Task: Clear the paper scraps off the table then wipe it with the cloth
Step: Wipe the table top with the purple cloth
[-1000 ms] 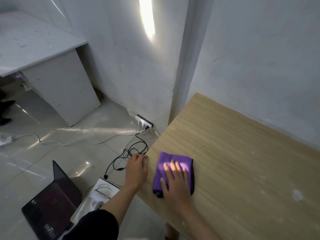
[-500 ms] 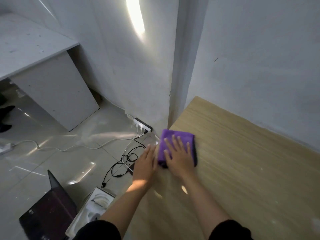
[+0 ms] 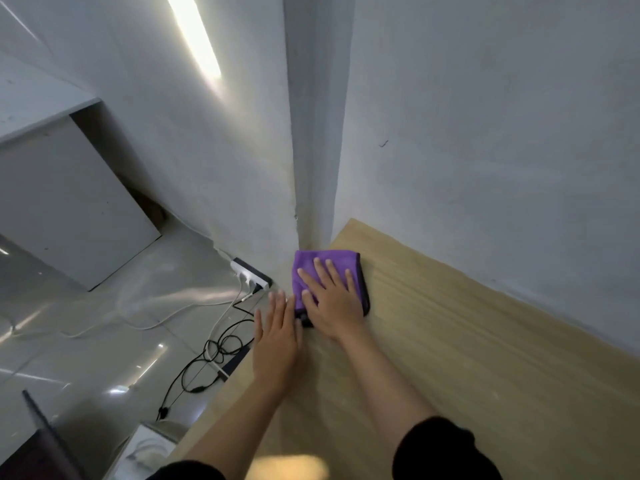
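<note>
A folded purple cloth (image 3: pixel 327 266) lies on the light wooden table (image 3: pixel 467 341), close to its far left corner by the wall. My right hand (image 3: pixel 332 303) presses flat on the cloth with straight, spread fingers. My left hand (image 3: pixel 277 337) rests flat at the table's left edge, just left of the cloth, fingers straight. No paper scraps show on the table.
White walls and a pillar (image 3: pixel 311 133) stand right behind the table corner. On the tiled floor to the left lie a power strip (image 3: pixel 251 273), white and black cables (image 3: pixel 207 358), a dark laptop (image 3: pixel 38 445) and a white box (image 3: pixel 149 452). A white desk (image 3: pixel 62 202) stands far left.
My right hand has pushed the cloth away from me along the table's left edge toward the far corner. My left hand slid forward beside it and flattened out.
</note>
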{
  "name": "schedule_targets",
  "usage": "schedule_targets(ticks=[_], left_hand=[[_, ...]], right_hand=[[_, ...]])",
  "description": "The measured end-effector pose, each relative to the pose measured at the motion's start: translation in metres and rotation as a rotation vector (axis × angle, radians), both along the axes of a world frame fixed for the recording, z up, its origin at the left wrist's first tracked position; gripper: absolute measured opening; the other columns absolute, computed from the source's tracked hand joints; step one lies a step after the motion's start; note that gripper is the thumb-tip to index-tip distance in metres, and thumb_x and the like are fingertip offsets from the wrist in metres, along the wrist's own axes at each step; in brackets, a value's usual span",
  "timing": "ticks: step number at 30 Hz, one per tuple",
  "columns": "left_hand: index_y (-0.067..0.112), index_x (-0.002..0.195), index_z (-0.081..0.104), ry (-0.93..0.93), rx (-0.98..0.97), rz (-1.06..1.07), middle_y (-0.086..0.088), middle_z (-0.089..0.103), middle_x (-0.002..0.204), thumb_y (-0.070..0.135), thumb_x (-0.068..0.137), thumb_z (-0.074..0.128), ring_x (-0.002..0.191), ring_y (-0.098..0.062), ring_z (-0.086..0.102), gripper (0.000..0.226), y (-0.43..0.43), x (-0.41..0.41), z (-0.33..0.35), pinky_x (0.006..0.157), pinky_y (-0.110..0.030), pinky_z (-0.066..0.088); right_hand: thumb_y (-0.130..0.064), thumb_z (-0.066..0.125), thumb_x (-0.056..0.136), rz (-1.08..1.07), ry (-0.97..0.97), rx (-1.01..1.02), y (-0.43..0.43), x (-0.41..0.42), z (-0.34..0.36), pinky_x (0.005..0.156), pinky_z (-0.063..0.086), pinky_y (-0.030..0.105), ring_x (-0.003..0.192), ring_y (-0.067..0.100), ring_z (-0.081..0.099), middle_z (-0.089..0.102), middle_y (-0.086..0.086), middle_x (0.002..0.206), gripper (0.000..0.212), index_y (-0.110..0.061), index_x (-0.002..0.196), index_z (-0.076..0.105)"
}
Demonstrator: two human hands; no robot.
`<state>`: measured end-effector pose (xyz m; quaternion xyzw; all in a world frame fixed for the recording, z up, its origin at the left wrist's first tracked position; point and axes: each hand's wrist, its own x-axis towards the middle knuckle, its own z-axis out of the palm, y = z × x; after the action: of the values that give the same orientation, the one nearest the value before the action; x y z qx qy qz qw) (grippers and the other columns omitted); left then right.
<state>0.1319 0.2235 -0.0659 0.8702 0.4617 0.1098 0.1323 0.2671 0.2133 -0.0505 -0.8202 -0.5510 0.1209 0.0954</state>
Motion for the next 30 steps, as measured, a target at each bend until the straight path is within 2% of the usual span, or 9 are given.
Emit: schedule_targets(ticks=[3, 6, 10, 13, 15, 18, 21, 24, 30], left_hand=[[0.016, 0.138, 0.037, 0.056, 0.005, -0.077, -0.003, 0.039, 0.146, 0.044, 0.096, 0.003, 0.141, -0.009, 0.010, 0.061, 0.007, 0.011, -0.001, 0.113, -0.031, -0.004], [0.019, 0.142, 0.026, 0.074, 0.014, -0.146, 0.000, 0.027, 0.150, 0.047, 0.096, 0.000, 0.141, -0.002, -0.012, 0.060, 0.006, 0.019, -0.011, 0.113, -0.031, -0.003], [0.018, 0.144, 0.019, 0.131, 0.054, -0.157, 0.002, 0.009, 0.156, 0.043, 0.098, 0.003, 0.143, -0.009, -0.011, 0.055, 0.004, 0.020, -0.018, 0.114, -0.035, -0.001], [0.021, 0.146, 0.009, 0.137, 0.078, -0.163, 0.007, -0.012, 0.156, 0.044, 0.098, 0.002, 0.143, -0.009, -0.012, 0.054, 0.008, 0.021, -0.020, 0.114, -0.035, -0.004], [0.020, 0.145, 0.013, 0.139, 0.055, -0.165, 0.005, 0.002, 0.157, 0.044, 0.097, 0.002, 0.142, -0.008, -0.014, 0.055, 0.010, 0.022, -0.020, 0.113, -0.035, -0.003], [0.016, 0.142, 0.023, 0.146, -0.042, -0.182, -0.003, 0.033, 0.148, 0.048, 0.096, 0.000, 0.141, -0.004, -0.017, 0.060, 0.012, 0.023, -0.017, 0.112, -0.033, -0.003], [0.019, 0.143, -0.001, 0.081, -0.054, -0.275, 0.001, 0.002, 0.153, 0.068, 0.077, -0.020, 0.135, 0.002, -0.027, 0.085, 0.014, 0.016, -0.011, 0.109, -0.024, -0.020], [0.026, 0.143, -0.007, 0.077, -0.188, -0.246, 0.012, -0.017, 0.147, 0.074, 0.060, -0.031, 0.138, -0.004, -0.019, 0.099, 0.008, -0.008, 0.004, 0.111, -0.026, -0.019], [0.029, 0.144, 0.014, -0.015, -0.158, -0.120, 0.013, 0.001, 0.150, 0.069, 0.075, -0.022, 0.141, -0.006, 0.002, 0.088, -0.006, -0.065, -0.003, 0.116, -0.029, -0.003]], right_hand=[[-0.042, 0.024, 0.097, -0.080, 0.034, -0.002, 0.015, 0.045, 0.002, 0.117, -0.004, 0.044, 0.144, 0.012, -0.002, 0.004, -0.008, 0.157, 0.049, -0.040, 0.145, 0.015], [-0.042, 0.027, 0.096, -0.315, 0.034, 0.032, -0.002, 0.092, 0.002, 0.117, 0.001, 0.045, 0.144, 0.013, 0.005, 0.010, -0.007, 0.157, 0.048, -0.039, 0.143, 0.020], [-0.040, 0.029, 0.095, -0.672, -0.033, 0.103, -0.064, 0.112, -0.003, 0.116, 0.001, 0.049, 0.144, 0.015, 0.010, 0.018, -0.005, 0.156, 0.048, -0.038, 0.143, 0.026], [-0.038, 0.024, 0.096, -0.890, 0.043, 0.029, -0.073, 0.101, 0.000, 0.115, -0.003, 0.053, 0.145, 0.019, -0.001, 0.007, -0.001, 0.158, 0.050, -0.034, 0.146, 0.017], [-0.038, 0.024, 0.097, -0.814, 0.064, 0.009, -0.053, 0.087, 0.005, 0.115, -0.004, 0.052, 0.145, 0.020, -0.003, 0.004, -0.001, 0.158, 0.050, -0.034, 0.146, 0.016], [-0.042, 0.023, 0.097, -0.362, 0.024, 0.023, -0.021, 0.054, 0.006, 0.115, -0.005, 0.049, 0.145, 0.017, -0.001, 0.004, -0.005, 0.158, 0.049, -0.037, 0.145, 0.014], [-0.048, 0.018, 0.097, -0.139, 0.003, -0.023, -0.017, 0.044, 0.005, 0.116, -0.007, 0.046, 0.144, 0.014, -0.005, 0.000, -0.007, 0.158, 0.050, -0.040, 0.145, 0.008], [-0.048, 0.022, 0.096, -0.352, 0.004, 0.009, -0.052, 0.064, 0.004, 0.116, -0.002, 0.045, 0.145, 0.014, 0.001, 0.006, -0.007, 0.157, 0.049, -0.041, 0.144, 0.015], [-0.044, 0.017, 0.098, -0.924, 0.089, -0.071, -0.150, 0.093, 0.009, 0.115, -0.003, 0.052, 0.144, 0.017, -0.005, -0.001, -0.004, 0.158, 0.049, -0.038, 0.146, 0.010]])
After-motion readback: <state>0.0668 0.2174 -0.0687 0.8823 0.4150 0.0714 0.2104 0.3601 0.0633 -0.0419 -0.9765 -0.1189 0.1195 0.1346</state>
